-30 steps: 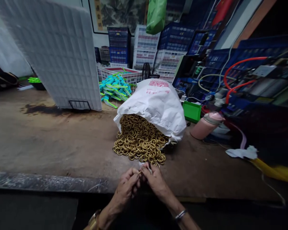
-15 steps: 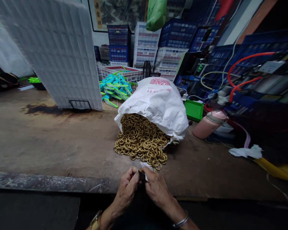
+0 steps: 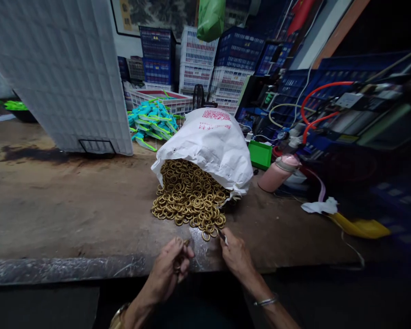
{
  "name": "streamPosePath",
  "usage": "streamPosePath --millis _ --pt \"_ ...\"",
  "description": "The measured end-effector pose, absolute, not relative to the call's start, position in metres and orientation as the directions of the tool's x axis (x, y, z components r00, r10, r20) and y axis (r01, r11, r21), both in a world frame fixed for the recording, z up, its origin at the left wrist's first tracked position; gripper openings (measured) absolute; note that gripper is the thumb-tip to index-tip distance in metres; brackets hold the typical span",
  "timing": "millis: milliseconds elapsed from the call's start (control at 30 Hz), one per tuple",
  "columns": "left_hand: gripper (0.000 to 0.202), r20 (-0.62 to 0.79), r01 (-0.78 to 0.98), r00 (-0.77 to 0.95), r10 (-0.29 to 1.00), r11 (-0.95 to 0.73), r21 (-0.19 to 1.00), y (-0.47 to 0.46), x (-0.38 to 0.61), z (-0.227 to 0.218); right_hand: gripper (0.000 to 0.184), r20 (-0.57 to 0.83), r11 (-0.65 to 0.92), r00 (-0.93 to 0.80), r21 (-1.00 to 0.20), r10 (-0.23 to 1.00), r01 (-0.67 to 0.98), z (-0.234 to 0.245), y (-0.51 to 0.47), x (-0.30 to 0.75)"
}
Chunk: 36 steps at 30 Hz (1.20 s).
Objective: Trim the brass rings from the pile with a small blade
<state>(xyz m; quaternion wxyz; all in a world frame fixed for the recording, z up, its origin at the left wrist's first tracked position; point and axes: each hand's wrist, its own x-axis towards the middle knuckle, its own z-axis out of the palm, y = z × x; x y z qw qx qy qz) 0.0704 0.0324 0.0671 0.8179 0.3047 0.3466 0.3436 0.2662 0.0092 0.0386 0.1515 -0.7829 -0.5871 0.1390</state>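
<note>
A heap of brass-coloured rings spills from the mouth of a white woven sack onto the table. My left hand is closed in front of the heap, near the table's front edge. A brass ring shows between its thumb and fingertips, and what else lies under the curled fingers is partly hidden. My right hand is closed around a small tool with a dark, narrow tip; its kind is not clear. That tip is beside the heap's front rings.
A grey padded panel stands on a wire support at the left. Turquoise-and-green plastic pieces lie behind the sack. To its right are a green tray, a pink bottle and a yellow strip. Crates are stacked behind.
My hands were together at the dark tool and are now apart. The right one has moved to the right edge of the heap with the tool. The view has turned slightly right.
</note>
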Motion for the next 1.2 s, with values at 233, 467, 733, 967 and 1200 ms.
streamPosePath --millis 233,467,733,967,1200 --pt "0.023 -0.397 -0.414 0.495 0.773 0.612 0.674 0.04 0.07 0.06 0.013 0.087 -0.167 0.213 -0.372 0.973 0.913 0.038 0.012 0.245" --pt "0.018 -0.452 -0.493 0.576 0.681 0.731 0.472 0.045 0.061 0.052 0.009 0.101 -0.197 0.24 -0.316 0.966 0.928 0.041 0.023 0.23" --pt "0.019 -0.444 -0.446 0.554 0.704 0.701 0.556 0.046 0.066 0.051 0.009 0.105 -0.156 0.212 -0.39 0.972 0.908 0.043 0.021 0.234" --pt "0.02 -0.309 -0.165 0.395 0.865 0.397 0.903 0.053 0.074 0.052 0.005 0.044 -0.129 0.223 -0.7 0.974 0.702 0.043 0.026 0.228" --pt "0.019 0.081 -0.06 0.455 0.887 -0.06 0.996 0.056 0.066 0.055 0.014 -0.345 -0.349 0.078 -0.936 0.935 0.048 0.06 0.032 0.211"
